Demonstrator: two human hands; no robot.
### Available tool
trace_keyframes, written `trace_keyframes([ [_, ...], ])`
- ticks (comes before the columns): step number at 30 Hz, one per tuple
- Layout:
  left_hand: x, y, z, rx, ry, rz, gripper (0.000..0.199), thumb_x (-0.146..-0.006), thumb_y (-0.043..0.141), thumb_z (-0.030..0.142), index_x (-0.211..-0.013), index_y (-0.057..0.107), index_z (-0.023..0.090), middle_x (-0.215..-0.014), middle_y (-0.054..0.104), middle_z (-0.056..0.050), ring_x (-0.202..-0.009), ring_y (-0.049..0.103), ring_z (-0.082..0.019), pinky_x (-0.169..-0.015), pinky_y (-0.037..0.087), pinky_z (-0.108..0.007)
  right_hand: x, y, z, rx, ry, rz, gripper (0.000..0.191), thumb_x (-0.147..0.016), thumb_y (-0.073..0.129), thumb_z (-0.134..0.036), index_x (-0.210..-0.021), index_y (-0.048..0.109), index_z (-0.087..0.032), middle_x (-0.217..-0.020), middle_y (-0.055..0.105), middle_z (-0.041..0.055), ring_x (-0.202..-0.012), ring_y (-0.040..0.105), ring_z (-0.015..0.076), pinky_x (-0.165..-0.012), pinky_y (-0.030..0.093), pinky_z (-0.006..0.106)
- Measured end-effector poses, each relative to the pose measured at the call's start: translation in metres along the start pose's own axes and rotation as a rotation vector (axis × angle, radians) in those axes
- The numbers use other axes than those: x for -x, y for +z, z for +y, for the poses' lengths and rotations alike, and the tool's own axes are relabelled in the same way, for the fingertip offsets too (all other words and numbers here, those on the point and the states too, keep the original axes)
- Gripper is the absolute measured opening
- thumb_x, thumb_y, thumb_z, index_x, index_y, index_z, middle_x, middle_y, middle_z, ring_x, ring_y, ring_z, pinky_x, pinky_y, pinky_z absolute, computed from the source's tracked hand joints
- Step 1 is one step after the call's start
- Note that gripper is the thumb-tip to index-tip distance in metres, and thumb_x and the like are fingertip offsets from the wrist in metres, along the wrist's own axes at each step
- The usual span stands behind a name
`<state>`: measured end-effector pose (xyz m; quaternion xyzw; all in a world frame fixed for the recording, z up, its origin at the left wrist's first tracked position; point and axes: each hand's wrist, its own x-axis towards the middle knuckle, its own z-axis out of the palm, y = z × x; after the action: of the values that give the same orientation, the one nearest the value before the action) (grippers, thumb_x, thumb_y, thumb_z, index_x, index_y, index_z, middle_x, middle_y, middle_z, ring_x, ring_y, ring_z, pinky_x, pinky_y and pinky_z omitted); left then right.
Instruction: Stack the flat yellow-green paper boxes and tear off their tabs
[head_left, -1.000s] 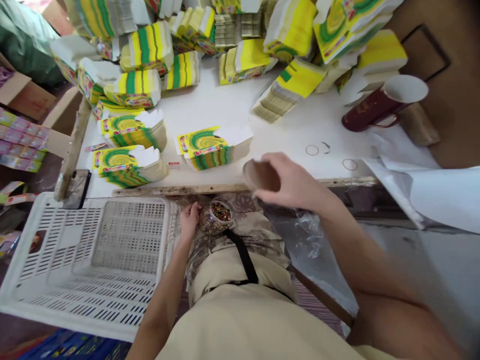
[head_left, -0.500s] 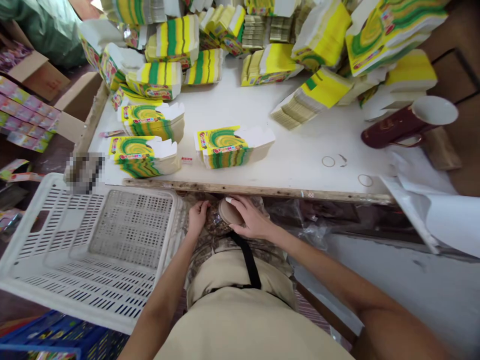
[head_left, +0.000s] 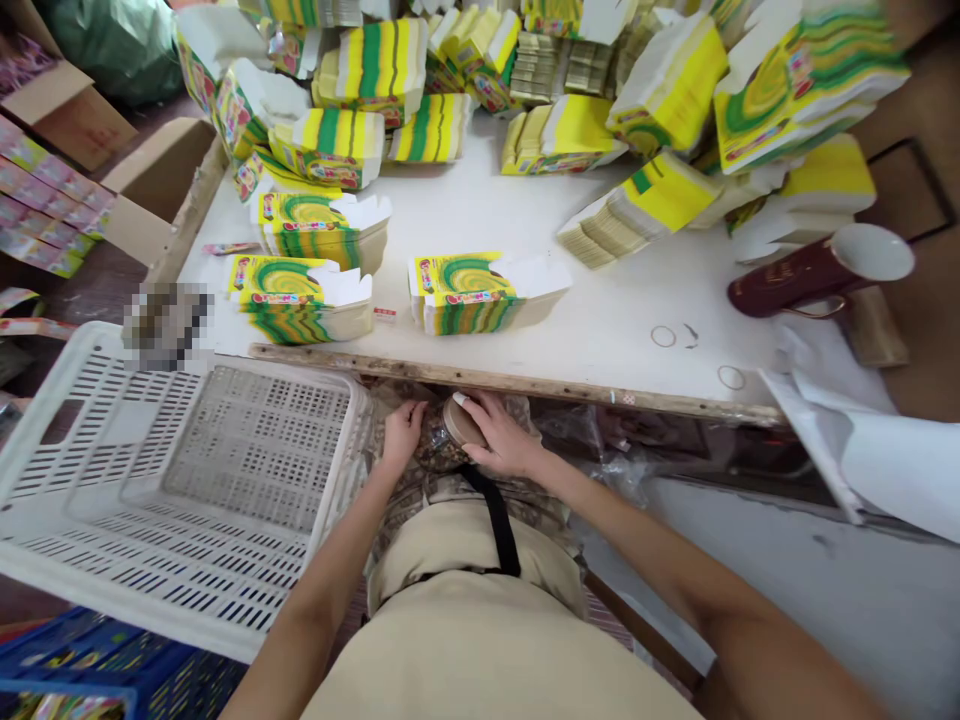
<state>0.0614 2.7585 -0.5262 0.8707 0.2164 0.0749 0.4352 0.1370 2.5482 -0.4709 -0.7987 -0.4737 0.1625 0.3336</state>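
Observation:
Below the front edge of the table, my right hand (head_left: 501,437) is curled around a tan, round, roll-like object (head_left: 462,422), with a white wrap on one fingertip. Close to its left, my left hand (head_left: 405,432) is closed with its fingers pinched together; whatever may be in them is too small or hidden. Between the hands, under the round object, lies something shiny and clear with small brownish bits (head_left: 436,452), partly covered. On the table above stand folded carton stacks, yellow and green, the nearest being one in the middle (head_left: 469,308) and one at the left (head_left: 304,310).
A white plastic crate (head_left: 341,440) stands left of my body, above a blue crate (head_left: 97,655). The wooden table edge (head_left: 450,372) runs just beyond my hands. A maroon mug (head_left: 795,272) lies on its side at the right. More carton stacks (head_left: 555,130) crowd the back.
The view has shifted slightly, so the table things sit a little further right. Both hands keep nearly the same pose, the right still on the round object.

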Motion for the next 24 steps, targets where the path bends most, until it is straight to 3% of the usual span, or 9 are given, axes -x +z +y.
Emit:
trace_keyframes([
  [11, 0.001, 0.001, 0.002, -0.025, -0.002, 0.022, 0.031, -0.094, 0.048, 0.033, -0.085, 0.072, 0.016, -0.085, 0.075, -0.009, -0.076, 0.068, -0.018, -0.072, 0.047, -0.026, 0.0, 0.021, -0.014, 0.044, 0.132, 0.091, 0.076, -0.079, 0.061, -0.038, -0.146, 0.03, -0.021, -0.146, 0.034, 0.0203, -0.137, 0.034, 0.0362, -0.112, 0.032, 0.059],
  [17, -0.001, 0.001, -0.003, 0.028, 0.043, 0.037, 0.035, -0.091, 0.044, 0.035, -0.089, 0.072, 0.015, -0.091, 0.076, -0.013, -0.082, 0.069, -0.021, -0.077, 0.049, -0.03, 0.001, 0.034, -0.02, 0.046, 0.255, 0.203, 0.076, -0.082, 0.06, -0.04, -0.147, 0.03, -0.015, -0.146, 0.033, 0.0205, -0.138, 0.031, 0.0333, -0.115, 0.028, 0.053],
  [21, -0.005, 0.002, -0.012, 0.049, 0.057, 0.057, 0.039, -0.088, 0.044, 0.042, -0.089, 0.072, 0.015, -0.088, 0.076, -0.013, -0.08, 0.07, -0.024, -0.075, 0.051, -0.032, 0.007, 0.016, -0.035, 0.081, 0.328, 0.025, 0.106, -0.072, 0.072, -0.055, -0.153, 0.02, -0.009, -0.151, 0.026, 0.0248, -0.141, 0.029, 0.0371, -0.114, 0.03, 0.049],
  [24, -0.01, 0.004, -0.016, 0.058, 0.062, 0.071, 0.041, -0.086, 0.043, 0.046, -0.086, 0.071, 0.017, -0.085, 0.076, -0.012, -0.077, 0.071, -0.025, -0.072, 0.053, -0.033, 0.012, -0.008, -0.049, 0.13, 0.461, -0.086, 0.12, -0.066, 0.076, -0.059, -0.156, 0.012, -0.011, -0.146, 0.035, 0.0284, -0.127, 0.048, 0.0406, -0.101, 0.041, 0.05],
])
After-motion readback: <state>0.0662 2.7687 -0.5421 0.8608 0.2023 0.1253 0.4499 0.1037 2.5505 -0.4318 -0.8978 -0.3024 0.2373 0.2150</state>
